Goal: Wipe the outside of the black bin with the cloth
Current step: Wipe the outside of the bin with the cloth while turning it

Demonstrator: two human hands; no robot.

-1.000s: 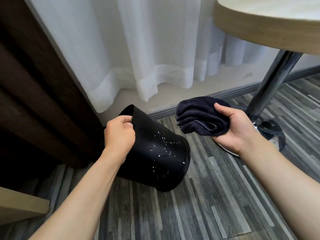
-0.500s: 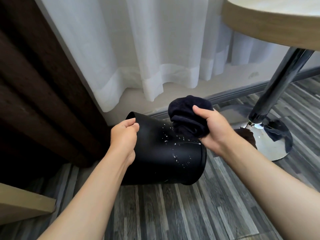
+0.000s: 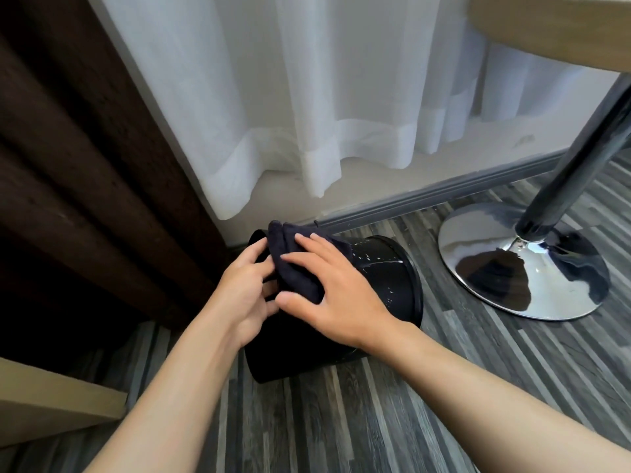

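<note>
Head view, the only one I have. The black bin (image 3: 386, 288) lies tipped on its side on the striped floor (image 3: 341, 421), its base toward the chrome table foot (image 3: 522, 264) and its open mouth toward the dark curtain (image 3: 85, 172) at the left. My left hand (image 3: 244, 295) grips the rim at the mouth end, fingers curled over the edge and steadying it. My right hand (image 3: 336, 295) presses the dark cloth (image 3: 293, 264) flat on the upper side wall, fingers spread wide across it, thumb tucked along the near edge.

What has changed: a second ago the cloth was bunched in my right hand, held up in the air clear of the bin. Half a second ago it had come down to touch the wall near the base end, among the white specks. Now it sits up by the rim, close beside my left hand, and the bin has rolled further over onto its side. So I judge the first stroke is under way, running from base toward mouth.

White specks (image 3: 379, 264) still show on the wall to the right of the cloth, near the base. That patch needs another pass, and the underside against the floor is hidden from me, so the bin will want turning.
</note>
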